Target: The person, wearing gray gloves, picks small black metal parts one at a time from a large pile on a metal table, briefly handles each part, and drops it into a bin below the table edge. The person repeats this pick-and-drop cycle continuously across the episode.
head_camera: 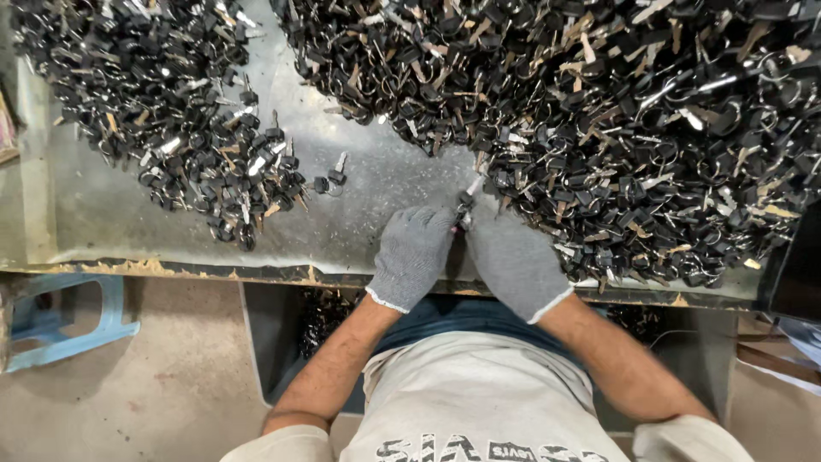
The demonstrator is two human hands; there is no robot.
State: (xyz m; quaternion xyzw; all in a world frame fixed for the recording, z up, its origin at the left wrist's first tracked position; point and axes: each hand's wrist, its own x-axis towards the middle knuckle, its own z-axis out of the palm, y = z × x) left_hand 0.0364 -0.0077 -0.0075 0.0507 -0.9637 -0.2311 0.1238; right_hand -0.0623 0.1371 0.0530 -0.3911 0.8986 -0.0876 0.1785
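Gloves on both, left hand (412, 257) and right hand (515, 263) pinch one black-headed key (466, 202) together at the table (103, 214) edge, probably sorting between big pile (616, 111) and smaller pile (171, 111).

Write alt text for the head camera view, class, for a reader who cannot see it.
Two grey-gloved hands, left hand and right hand, pinch one black-headed key together at the edge of a metal table. A huge pile of keys lies right, a smaller pile left.
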